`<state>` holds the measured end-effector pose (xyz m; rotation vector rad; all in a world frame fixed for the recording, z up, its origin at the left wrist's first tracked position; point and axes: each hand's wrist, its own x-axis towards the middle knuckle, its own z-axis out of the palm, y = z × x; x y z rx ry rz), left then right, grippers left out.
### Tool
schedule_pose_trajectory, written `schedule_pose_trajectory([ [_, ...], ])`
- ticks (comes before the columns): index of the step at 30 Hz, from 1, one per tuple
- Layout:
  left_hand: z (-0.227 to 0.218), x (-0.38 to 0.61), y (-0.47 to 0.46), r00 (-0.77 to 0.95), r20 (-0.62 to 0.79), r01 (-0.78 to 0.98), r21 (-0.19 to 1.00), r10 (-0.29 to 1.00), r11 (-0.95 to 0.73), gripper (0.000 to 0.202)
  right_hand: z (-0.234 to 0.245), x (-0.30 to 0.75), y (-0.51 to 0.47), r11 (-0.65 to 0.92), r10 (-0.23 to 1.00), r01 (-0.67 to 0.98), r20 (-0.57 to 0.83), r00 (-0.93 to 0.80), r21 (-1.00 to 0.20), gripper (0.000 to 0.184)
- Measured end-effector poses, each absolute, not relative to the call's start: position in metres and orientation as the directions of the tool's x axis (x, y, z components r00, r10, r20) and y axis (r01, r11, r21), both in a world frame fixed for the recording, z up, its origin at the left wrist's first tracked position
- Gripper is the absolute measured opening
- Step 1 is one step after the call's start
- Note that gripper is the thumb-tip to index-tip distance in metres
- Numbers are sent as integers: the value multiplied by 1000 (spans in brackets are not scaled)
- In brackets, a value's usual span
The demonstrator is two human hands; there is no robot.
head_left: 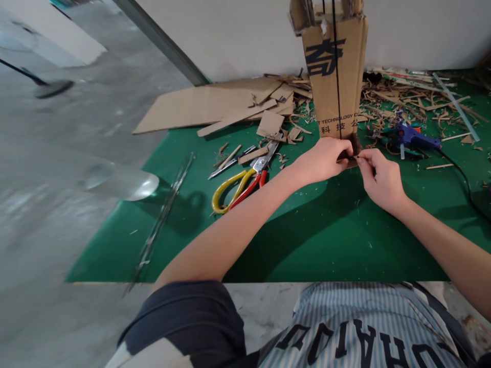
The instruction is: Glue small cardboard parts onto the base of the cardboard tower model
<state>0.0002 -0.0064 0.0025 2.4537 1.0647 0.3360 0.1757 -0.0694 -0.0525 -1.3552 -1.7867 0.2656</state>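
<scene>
An upright cardboard structure [332, 97] with printed characters stands on the green table. A black cord [338, 92] runs down its front and passes behind my left hand [330, 156]. My left hand is closed at the foot of the structure, thumb and forefinger pinched on the cord's lower end. Close beside it on the right, my right hand [379, 176] pinches a short dark bit of the same cord. The fingertips of both hands nearly meet, and they partly hide the cord there. Left of my hands lie scissors [245, 181] with one yellow and one red handle.
Cardboard sheets [215, 102] and scraps lie behind on the left. A blue glue gun [418, 137] with its cable lies at right, before a heap of cuttings [406, 94]. A clear bottle [126, 184] and thin wires [164, 209] are near the left edge.
</scene>
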Motion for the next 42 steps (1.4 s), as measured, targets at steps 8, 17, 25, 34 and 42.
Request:
schedule_pose_trajectory([
  [8,-2,-1,-5,691,111,589,486,714,-645,21,-49,175,-71,385,879,622,477,-20,-682,17],
  [17,2,0,-6,706,128,516,580,696,-631,14,-48,173,-73,411,873,590,486,-36,-695,15],
  [25,-3,1,-5,712,171,534,498,681,-684,17,-48,173,-74,438,884,573,448,-134,-692,14],
  [34,-10,3,-8,672,244,559,453,699,-695,15,-51,173,-73,445,894,533,385,-228,-720,12],
  [42,-17,5,-6,670,294,554,412,681,-723,11,-51,170,-71,564,813,497,551,-190,-660,16],
])
